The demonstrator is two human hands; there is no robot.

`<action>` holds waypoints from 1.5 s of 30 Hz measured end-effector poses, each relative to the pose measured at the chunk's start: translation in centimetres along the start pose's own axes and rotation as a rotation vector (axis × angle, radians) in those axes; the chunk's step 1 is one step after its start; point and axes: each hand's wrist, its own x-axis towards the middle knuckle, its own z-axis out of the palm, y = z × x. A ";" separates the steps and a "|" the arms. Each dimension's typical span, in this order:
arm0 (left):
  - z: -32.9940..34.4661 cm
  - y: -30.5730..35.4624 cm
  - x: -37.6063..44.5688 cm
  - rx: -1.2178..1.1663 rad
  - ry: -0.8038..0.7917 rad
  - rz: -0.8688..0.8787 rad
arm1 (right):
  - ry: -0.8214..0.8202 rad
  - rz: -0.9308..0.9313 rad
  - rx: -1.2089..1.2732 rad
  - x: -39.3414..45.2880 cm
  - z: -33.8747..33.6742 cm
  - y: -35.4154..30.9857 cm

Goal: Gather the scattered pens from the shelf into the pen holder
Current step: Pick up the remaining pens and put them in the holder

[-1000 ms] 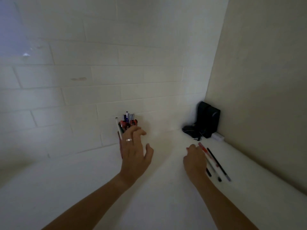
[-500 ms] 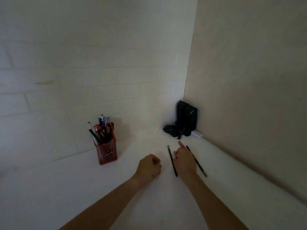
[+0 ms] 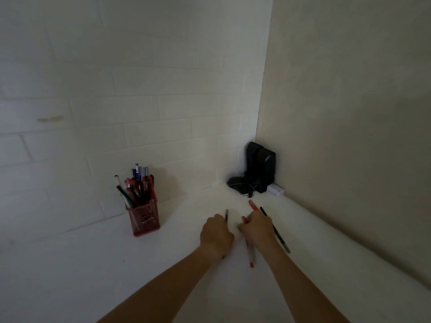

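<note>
Two hands are now closed on pens on the shelf (image 3: 140, 276): the left hand (image 3: 217, 234), moved over from the pen holder (image 3: 145, 220), is clamped on a dark pen (image 3: 226, 215), the right hand (image 3: 256, 227) on red pens (image 3: 250, 257). A black pen (image 3: 279, 236) is left beside it.

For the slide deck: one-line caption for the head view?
Both hands close over loose pens right of the red pen holder.

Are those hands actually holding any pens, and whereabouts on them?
The left hand closes around a dark pen near its middle. The right hand closes over red pens mid-length.
</note>
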 end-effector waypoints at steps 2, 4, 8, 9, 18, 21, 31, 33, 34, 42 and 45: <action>-0.2 0.0 -0.2 0.010 -0.040 -0.010 | -0.005 -0.016 -0.048 0.1 -0.2 0.3; -0.6 -0.2 -0.4 -0.001 -0.077 -0.001 | -0.062 -0.026 -0.141 -0.1 -0.2 0.4; -1.0 -0.6 -0.3 -0.152 -0.148 -0.059 | -0.094 -0.052 -0.311 -0.9 0.0 -0.1; -1.2 -0.8 -0.1 -0.199 -0.167 -0.082 | -0.087 -0.055 -0.330 -1.0 0.0 -0.2; -3.5 -3.2 -1.3 -0.588 -0.235 -0.055 | -0.239 -0.042 0.453 -1.9 0.6 -3.1; -5.0 -4.4 -1.0 -0.570 -0.122 -0.015 | -0.227 -0.075 0.633 -2.4 0.8 -5.4; -15.5 -8.5 -0.6 -0.285 0.613 0.335 | -0.091 -0.535 0.858 -3.4 2.4 -17.5; -17.1 -9.1 -0.5 -0.250 0.692 0.347 | -0.073 -0.612 0.864 -3.7 2.5 -19.6; -17.9 -9.3 -0.6 -0.238 0.726 0.345 | -0.063 -0.639 0.867 -3.9 2.6 -20.4; -18.8 -11.6 0.9 -0.201 0.638 0.253 | -0.046 -0.597 0.705 -3.4 4.6 -22.6; -17.5 -12.8 1.5 -0.073 0.512 0.210 | -0.104 -0.530 0.507 -2.8 6.7 -21.6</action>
